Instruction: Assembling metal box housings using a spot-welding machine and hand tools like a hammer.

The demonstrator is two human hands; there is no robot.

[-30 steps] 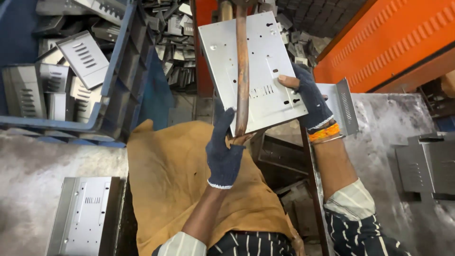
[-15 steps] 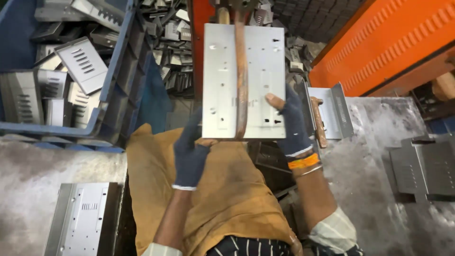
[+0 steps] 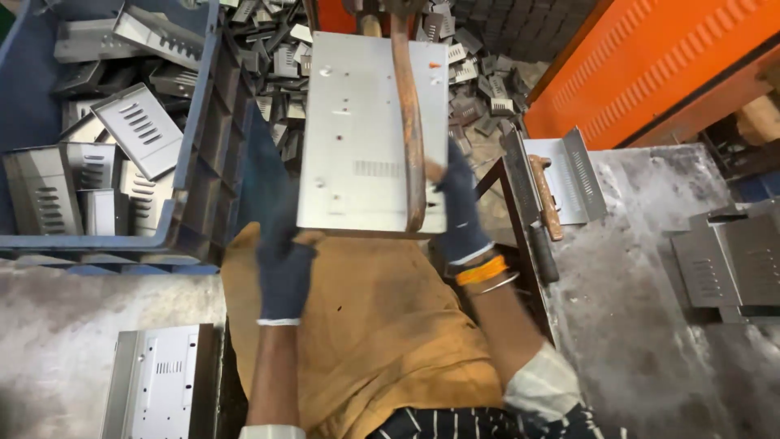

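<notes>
While held up flat over the lap, between two gloved hands: a grey sheet-metal panel [image 3: 357, 134], punched with small holes and a short run of slots, standing in front of a rusty curved bar [image 3: 409, 122] that crosses its face from the top down to the lower edge. Stiff by the look of it, thin, probably light enough for two hands yet awkward for its breadth — bare edges likely sharp, smooth face likely slippery, so best gripped at the rims, not the middle. Beyond, at far left, a blue crate [image 3: 199, 138] full of louvred metal parts; at right, a grey worktable [image 3: 650, 325] with a folded bracket [image 3: 573, 175] and a wooden-handled tool [image 3: 543, 195] lying on it; below, an ochre apron [image 3: 382, 325] across the knees. Left hand [image 3: 284, 268], dark glove, closed on the panel's lower left corner — thumb side hidden behind the sheet. Right hand [image 3: 459, 207], clasped along the lower right edge, just beside the bar's foot, an orange bangle [image 3: 481, 271] at the wrist.
</notes>
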